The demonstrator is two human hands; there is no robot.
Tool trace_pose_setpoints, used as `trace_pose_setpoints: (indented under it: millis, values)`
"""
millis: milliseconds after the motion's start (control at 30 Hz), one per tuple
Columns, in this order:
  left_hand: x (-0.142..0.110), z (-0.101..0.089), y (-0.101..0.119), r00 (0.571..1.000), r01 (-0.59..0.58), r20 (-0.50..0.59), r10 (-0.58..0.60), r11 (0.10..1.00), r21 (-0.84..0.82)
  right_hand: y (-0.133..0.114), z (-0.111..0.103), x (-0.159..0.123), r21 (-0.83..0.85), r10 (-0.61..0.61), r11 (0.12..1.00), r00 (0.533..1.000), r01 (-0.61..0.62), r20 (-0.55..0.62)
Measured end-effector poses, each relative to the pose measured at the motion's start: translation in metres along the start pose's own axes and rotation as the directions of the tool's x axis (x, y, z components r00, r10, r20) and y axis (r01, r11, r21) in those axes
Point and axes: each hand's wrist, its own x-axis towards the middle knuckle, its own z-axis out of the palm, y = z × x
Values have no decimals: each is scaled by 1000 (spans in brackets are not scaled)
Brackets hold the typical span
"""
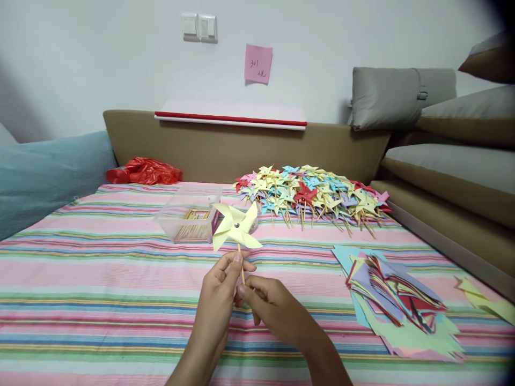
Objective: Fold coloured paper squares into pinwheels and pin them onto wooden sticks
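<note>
A pale yellow paper pinwheel [244,234] faces me, upright on a thin wooden stick, with a small shiny pin at its centre. Just below the blades, my left hand [220,284] pinches the stick between thumb and fingers. Lower down, my right hand [273,305] is closed around the stick's bottom end. Behind the pinwheel stands a clear plastic box [167,220] holding several wooden sticks [193,231]; the blades hide its right side in part.
A heap of colourful finished pinwheels [306,193] lies at the back right. Cut paper sheets [402,300] are stacked at the right, beside a folded yellow piece [483,300]. A red plastic bag [147,171] rests at the back left. Grey cushions [454,171] border the right side.
</note>
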Motion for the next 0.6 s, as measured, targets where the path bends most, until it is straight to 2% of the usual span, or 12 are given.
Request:
trace_pose_setpoints:
  millis: [233, 367, 467, 533, 600]
  values:
    - [2, -3, 5, 996, -69, -44, 73, 994, 84, 4, 4, 7, -42, -73, 997, 995, 70, -69]
    - [3, -9, 6, 983, -171, -12, 181, 945, 280, 14, -9, 11, -116, -82, 991, 978, 61, -189]
    - [1, -22, 3, 979, -201, 58, 194, 891, 407, 20, -47, 13, -243, -87, 970, 931, -2, -355]
    - [-1, -32, 1, 984, -181, 90, 157, 869, 460, 18, -88, 16, -317, -115, 947, 878, -43, -464]
    - [-4, -42, 1, 990, -143, 83, 117, 856, 496, 11, -139, 22, -388, -138, 914, 811, -116, -569]
